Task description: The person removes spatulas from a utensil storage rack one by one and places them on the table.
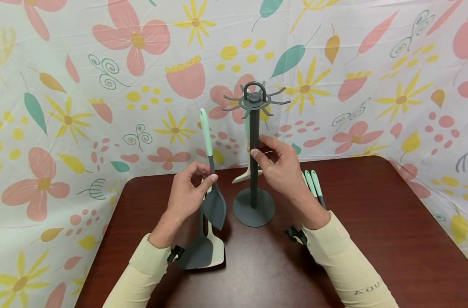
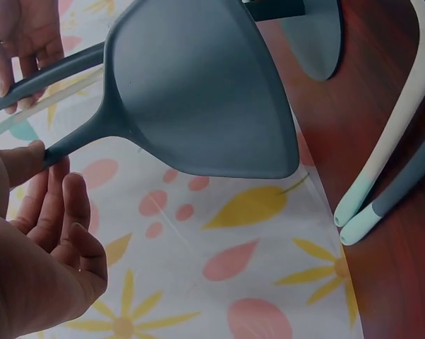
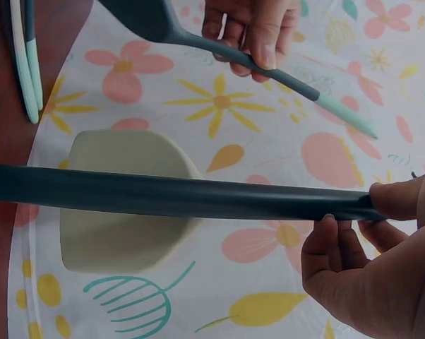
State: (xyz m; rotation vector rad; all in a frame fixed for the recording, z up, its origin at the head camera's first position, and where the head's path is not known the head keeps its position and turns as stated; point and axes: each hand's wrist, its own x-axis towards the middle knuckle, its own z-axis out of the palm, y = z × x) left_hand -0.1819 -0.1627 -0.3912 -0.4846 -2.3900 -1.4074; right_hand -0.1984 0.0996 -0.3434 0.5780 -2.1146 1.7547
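My left hand [image 1: 185, 188] pinches the dark grey neck of a spatula [image 1: 214, 207] with a mint handle. The spatula stands nearly upright, handle up, left of the grey utensil stand [image 1: 254, 171]. Its broad grey blade fills much of the left wrist view. My right hand [image 1: 281, 169] holds the stand's pole between thumb and fingers, partway up. Behind the pole hangs a cream utensil [image 1: 243, 176], partly hidden by it; its wide cream blade [image 3: 121, 247] shows in the right wrist view.
A grey turner [image 1: 197, 252] and a cream turner [image 1: 217, 252] lie overlapping on the dark wooden table [image 1: 391, 222], at left. Several mint-handled utensils [image 1: 314, 184] lie at right, partly hidden by my right forearm. A floral cloth [image 1: 334, 55] hangs behind the table.
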